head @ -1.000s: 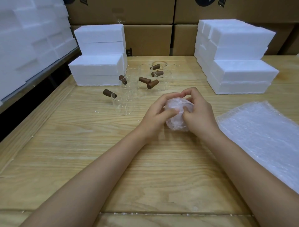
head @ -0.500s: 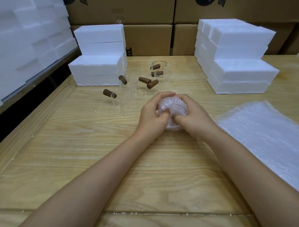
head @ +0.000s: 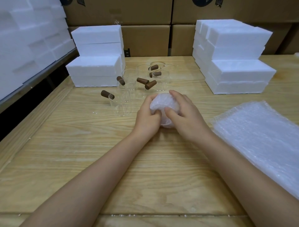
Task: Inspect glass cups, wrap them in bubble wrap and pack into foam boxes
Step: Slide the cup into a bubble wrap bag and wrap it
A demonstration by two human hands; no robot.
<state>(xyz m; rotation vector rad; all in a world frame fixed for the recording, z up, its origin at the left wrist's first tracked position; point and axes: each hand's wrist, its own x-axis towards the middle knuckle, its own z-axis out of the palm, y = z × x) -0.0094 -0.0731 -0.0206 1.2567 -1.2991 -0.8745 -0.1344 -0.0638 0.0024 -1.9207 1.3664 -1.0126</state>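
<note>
Both hands cup the bubble-wrapped glass cup between them, left hand gripping its side, right hand curled over it, probably tucking loose wrap in.

about six glass cups, one wrapped bundle, two tabletop foam stacks.

Nothing legible: no word, number or brand can be read. Far beyond the gripped bubble-wrapped cup, two top cardboard cartons carry dark printed emblems, the left emblem up and left of the grip and the right emblem up and right of it. Both are cut off by the top edge. A small black mark on the lower carton, back and slightly left of the grip, is too blurred to make out.
</note>
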